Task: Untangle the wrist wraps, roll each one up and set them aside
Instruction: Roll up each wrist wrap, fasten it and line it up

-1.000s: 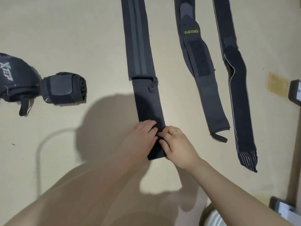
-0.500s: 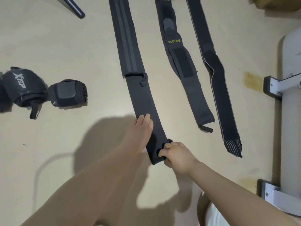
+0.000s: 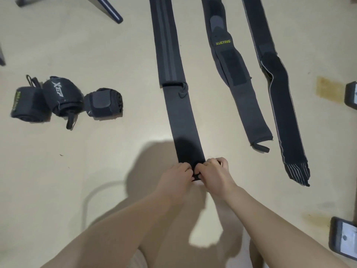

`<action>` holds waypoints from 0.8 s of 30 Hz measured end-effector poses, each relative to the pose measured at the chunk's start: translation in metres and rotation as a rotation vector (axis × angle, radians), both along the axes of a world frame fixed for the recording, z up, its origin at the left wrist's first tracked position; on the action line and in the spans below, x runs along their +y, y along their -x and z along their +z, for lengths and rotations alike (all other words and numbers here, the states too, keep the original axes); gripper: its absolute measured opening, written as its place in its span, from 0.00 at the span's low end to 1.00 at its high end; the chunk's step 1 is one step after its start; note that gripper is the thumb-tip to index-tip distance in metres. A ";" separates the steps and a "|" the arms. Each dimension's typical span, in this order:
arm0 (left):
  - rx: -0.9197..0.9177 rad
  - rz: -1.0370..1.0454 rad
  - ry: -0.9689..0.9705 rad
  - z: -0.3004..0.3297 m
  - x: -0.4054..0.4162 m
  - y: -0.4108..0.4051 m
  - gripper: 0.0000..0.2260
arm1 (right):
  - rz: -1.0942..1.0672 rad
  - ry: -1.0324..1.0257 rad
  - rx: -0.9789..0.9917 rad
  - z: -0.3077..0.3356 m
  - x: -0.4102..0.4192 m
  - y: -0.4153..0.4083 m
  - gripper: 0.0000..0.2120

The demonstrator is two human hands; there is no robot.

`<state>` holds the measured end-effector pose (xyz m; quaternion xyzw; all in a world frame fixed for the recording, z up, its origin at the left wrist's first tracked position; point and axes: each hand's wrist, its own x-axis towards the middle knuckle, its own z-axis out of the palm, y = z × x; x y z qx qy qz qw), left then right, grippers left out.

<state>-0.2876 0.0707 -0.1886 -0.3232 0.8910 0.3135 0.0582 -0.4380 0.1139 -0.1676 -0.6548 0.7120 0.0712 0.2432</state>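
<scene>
I take the striped wrap (image 3: pixel 178 105) as my landmark: a long flat band of dark elastic weave with two paler grey stripes on its far half, a small fabric loop at the seam midway, plain matte cloth on the near half. It lies straight on the beige floor (image 3: pixel 96 171), running away from me. My left hand (image 3: pixel 176 176) and right hand (image 3: pixel 214 172) meet at its near end, fingers of both curled down and pinching the cloth edge; a small dark fold shows between the knuckles. How tight the fold is I cannot tell.

Unrolled wraps, count 3. Just right of the landmark: the XUEYING wrap (image 3: pixel 237 89), grey, yellow-green lettering, a black fuzzy patch, a thumb loop at its near tip. Further right: the piped wrap (image 3: pixel 282 113), black with a pale edge line and a ribbed striped tip. None of the three touch.

Rolled wraps, count 3, well left of the landmark, in a touching row: the green-lettered roll (image 3: pixel 27 105), the XTEP roll (image 3: pixel 61 97) with a dangling loop, the grey-tab roll (image 3: pixel 102 103). All squat cylinders.

Far left of the landmark's top: a dark chair leg (image 3: pixel 110 13). Far right: two black-capped brackets (image 3: pixel 350 95).
</scene>
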 end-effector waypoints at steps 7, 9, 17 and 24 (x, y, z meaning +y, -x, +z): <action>-0.107 -0.007 -0.001 0.010 -0.003 0.002 0.08 | -0.064 0.087 -0.046 -0.012 -0.003 0.005 0.02; -0.059 -0.007 0.021 0.007 -0.001 0.001 0.11 | 0.183 0.146 0.063 -0.009 0.001 0.005 0.08; -0.016 -0.068 0.179 0.007 0.005 0.004 0.14 | 0.279 0.118 0.124 -0.008 0.004 0.010 0.12; 0.036 0.085 0.106 0.009 0.001 0.003 0.18 | -0.124 -0.038 -0.118 0.000 -0.009 0.006 0.07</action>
